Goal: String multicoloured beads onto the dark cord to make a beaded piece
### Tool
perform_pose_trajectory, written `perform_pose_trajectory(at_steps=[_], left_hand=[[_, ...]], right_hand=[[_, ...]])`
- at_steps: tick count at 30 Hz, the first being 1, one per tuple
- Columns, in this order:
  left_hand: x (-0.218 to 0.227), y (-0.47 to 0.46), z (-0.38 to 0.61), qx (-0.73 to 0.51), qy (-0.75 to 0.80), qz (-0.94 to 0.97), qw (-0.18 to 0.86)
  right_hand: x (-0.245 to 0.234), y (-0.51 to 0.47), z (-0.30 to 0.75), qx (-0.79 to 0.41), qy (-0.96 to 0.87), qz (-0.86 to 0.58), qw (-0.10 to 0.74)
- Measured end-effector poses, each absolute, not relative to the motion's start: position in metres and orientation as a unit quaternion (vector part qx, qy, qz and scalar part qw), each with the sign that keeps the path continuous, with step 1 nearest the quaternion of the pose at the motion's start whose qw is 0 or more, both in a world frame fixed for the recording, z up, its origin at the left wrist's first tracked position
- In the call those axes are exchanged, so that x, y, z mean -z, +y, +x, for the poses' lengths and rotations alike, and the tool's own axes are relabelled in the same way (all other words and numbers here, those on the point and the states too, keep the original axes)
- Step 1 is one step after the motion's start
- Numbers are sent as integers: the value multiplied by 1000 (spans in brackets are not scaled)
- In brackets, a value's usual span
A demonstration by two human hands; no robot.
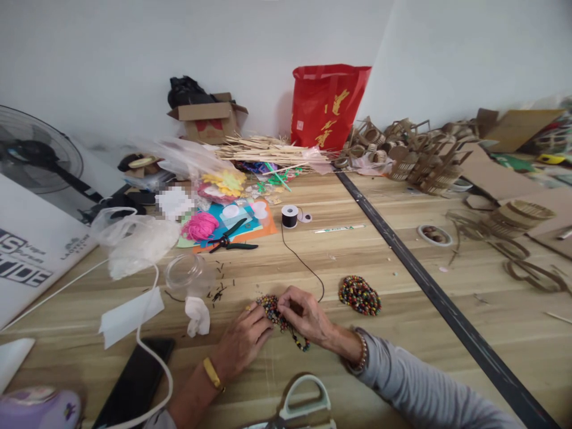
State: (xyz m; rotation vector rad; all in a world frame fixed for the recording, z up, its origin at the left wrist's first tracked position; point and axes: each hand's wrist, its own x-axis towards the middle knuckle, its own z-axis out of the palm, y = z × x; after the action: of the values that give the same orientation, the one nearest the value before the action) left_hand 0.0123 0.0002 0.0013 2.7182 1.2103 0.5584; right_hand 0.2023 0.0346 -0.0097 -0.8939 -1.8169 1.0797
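A pile of small multicoloured beads (268, 305) lies on the wooden table between my hands. My left hand (245, 338) rests flat at the left edge of this pile, fingers stretched out. Over the right side of the pile my right hand (301, 313) is closed in a pinch, and what its fingertips hold is hidden. A short beaded strand (300, 341) curves out below the right hand. Thin black cord (301, 260) runs from a spool (289, 217) down to behind that hand. Right of it lies a coiled bundle of beads (360, 295).
Scissors (306, 398) lie near the front edge, a dark phone (136, 381) to the left. A clear jar (190, 274), crumpled tissue (197, 316) and pliers (230, 238) are left of centre. Behind stand a red bag (328, 107) and woven baskets (429, 164). A black strip (415, 265) crosses the table.
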Motion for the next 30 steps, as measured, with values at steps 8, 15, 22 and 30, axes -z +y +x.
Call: perform_pose_trajectory(at_steps=[8, 15, 22, 30], left_hand=[[0, 3, 13, -278, 434, 842, 159], [-7, 7, 12, -367, 533, 657, 387], [-2, 11, 9, -386, 532, 566, 498], [1, 10, 8, -380, 518, 565, 518]], right_hand=[[10, 34, 202, -415, -733, -345, 415], [15, 32, 203, -351, -773, -309, 429], [11, 30, 203, -289, -812, -256, 438], [8, 29, 203, -284, -822, -240, 432]])
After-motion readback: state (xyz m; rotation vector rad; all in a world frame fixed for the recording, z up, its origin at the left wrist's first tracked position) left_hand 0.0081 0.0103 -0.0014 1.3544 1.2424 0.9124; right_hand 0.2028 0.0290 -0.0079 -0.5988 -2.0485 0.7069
